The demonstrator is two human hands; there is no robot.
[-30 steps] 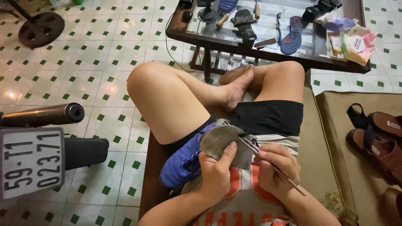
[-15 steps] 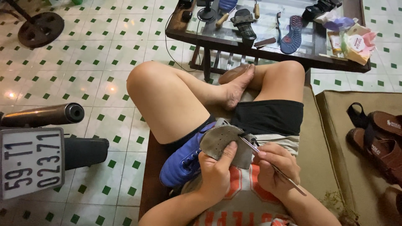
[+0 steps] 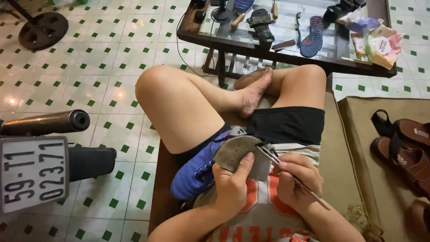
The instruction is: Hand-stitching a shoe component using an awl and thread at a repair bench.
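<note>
Well beyond the fingers (image 3: 245, 166), a glass-topped table (image 3: 251, 45) carries a black sandal (image 3: 261, 23), a blue shoe sole (image 3: 312, 36) and packets (image 3: 380, 42). Right of the fingers, brown sandals (image 3: 405, 148) lie on a tan cushion (image 3: 358, 134).

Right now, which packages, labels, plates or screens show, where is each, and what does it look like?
Number plate: lower left, white rectangle, dark characters.
Packet: table's right end, crumpled, white, pink and yellow.
Tube: beside the packet, pale with orange.
Sandal label: right edge, small pale print on a brown strap.
No screens.
</note>
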